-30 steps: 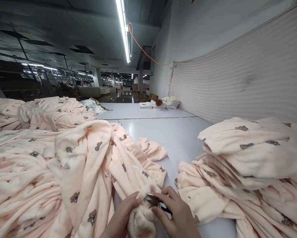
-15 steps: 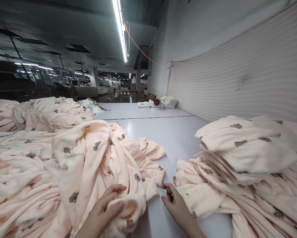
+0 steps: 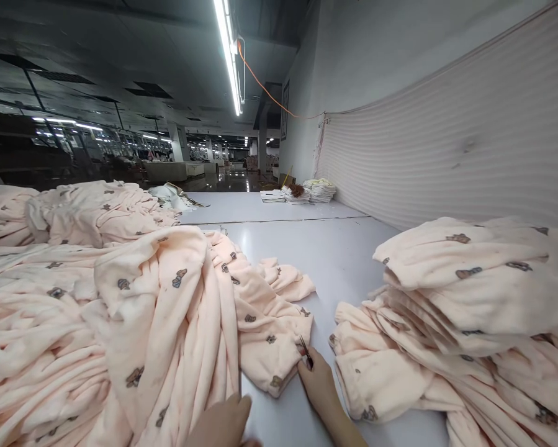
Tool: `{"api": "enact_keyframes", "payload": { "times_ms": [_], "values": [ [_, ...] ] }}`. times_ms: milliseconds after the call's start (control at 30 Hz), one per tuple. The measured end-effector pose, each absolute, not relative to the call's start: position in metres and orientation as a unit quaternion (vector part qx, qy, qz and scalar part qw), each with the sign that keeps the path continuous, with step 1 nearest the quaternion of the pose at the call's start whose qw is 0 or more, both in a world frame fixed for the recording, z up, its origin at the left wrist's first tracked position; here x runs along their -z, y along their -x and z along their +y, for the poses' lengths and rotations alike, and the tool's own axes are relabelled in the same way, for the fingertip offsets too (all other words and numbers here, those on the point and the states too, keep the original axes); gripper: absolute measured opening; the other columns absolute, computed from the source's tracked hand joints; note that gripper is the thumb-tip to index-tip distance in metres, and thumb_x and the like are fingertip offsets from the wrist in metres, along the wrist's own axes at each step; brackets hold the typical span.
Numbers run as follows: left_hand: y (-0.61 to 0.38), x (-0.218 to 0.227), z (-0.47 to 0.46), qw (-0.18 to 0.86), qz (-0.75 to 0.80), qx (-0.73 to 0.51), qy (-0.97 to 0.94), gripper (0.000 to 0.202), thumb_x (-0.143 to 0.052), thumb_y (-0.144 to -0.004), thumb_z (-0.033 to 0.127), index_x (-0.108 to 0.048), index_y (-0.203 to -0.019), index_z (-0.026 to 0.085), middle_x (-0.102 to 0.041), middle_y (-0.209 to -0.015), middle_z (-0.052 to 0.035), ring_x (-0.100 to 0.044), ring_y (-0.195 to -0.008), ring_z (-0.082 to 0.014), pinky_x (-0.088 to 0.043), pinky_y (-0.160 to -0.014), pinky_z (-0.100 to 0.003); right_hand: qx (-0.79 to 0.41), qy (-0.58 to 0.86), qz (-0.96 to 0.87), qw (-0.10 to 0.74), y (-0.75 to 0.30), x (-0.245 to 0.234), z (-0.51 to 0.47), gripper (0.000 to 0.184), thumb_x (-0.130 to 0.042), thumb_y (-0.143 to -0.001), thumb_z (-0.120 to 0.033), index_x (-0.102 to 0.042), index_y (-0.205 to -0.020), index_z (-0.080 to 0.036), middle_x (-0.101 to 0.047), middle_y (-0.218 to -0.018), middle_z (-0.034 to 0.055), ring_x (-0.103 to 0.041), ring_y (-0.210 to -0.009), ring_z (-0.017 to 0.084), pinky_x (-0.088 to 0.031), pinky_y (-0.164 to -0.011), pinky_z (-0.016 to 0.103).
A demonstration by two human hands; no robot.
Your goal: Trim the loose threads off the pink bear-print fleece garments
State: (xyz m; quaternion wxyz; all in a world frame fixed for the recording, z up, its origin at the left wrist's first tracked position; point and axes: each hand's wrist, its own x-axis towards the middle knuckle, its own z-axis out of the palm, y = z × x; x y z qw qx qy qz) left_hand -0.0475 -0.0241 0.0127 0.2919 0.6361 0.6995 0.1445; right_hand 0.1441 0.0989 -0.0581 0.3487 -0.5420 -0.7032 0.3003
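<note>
My right hand (image 3: pixel 318 375) is closed around a small pair of dark thread snips (image 3: pixel 305 349). Their narrow blades point up and left, at the edge of a pale pink fleece garment (image 3: pixel 269 335) printed with small brown bears. At the bottom edge, my left hand (image 3: pixel 220 425) is partly cut off and slightly blurred, its fingers curled. It lies by the lower folds of the same pink fleece; what it holds, if anything, is hidden.
A big heap of pink fleece (image 3: pixel 41 323) covers the left side. To the right rises a stack of folded fleece garments (image 3: pixel 465 279). Stacked white sheets (image 3: pixel 319 190) lie at the far end of the pale table (image 3: pixel 334 248), beside a wall draped with striped padding (image 3: pixel 437 161).
My left hand has let go of the rolled fleece opening and moved down. A flat fleece corner now shows on the table. The snips' blades have come into clear view beside it.
</note>
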Motion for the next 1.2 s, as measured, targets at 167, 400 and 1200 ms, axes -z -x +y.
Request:
{"api": "enact_keyframes", "payload": {
  "times_ms": [167, 400, 1200],
  "values": [
    [0.004, -0.005, 0.017, 0.210, 0.670, -0.297, -0.648, 0.043, -0.051, -0.069, 0.017, -0.057, -0.112, 0.016, -0.060, -0.109, -0.0134, -0.054, -0.098, -0.0296, -0.039, -0.086, -0.040, -0.326, 0.503, -0.707, 0.376, -0.135, 0.037, 0.072, 0.019, -0.046, -0.083, -0.028, -0.060, -0.085, -0.018, -0.057, -0.060, -0.0027, -0.054, -0.056, 0.016, -0.043, -0.053, 0.022],
    [0.002, -0.007, 0.019, 0.538, 0.546, -0.478, -0.428, 0.024, -0.045, -0.075, 0.022, -0.063, -0.089, 0.015, -0.069, -0.082, -0.0067, -0.062, -0.082, -0.0235, -0.045, -0.074, -0.031, -0.232, 0.486, -0.725, 0.429, -0.135, 0.031, 0.066, 0.014, -0.046, -0.083, -0.023, -0.054, -0.094, -0.020, -0.065, -0.082, 0.0035, -0.062, -0.073, 0.019, -0.046, -0.066, 0.026],
    [0.016, -0.021, 0.010, 0.706, 0.459, -0.486, -0.233, 0.038, -0.050, -0.080, 0.045, -0.067, -0.080, 0.011, -0.069, -0.077, -0.0106, -0.064, -0.083, -0.0275, -0.047, -0.079, -0.037, -0.298, 0.405, -0.787, 0.357, -0.169, -0.001, 0.048, 0.022, -0.048, -0.090, -0.034, -0.066, -0.101, -0.027, -0.063, -0.082, 0.0006, -0.063, -0.074, 0.015, -0.048, -0.065, 0.020]
  ]
}}
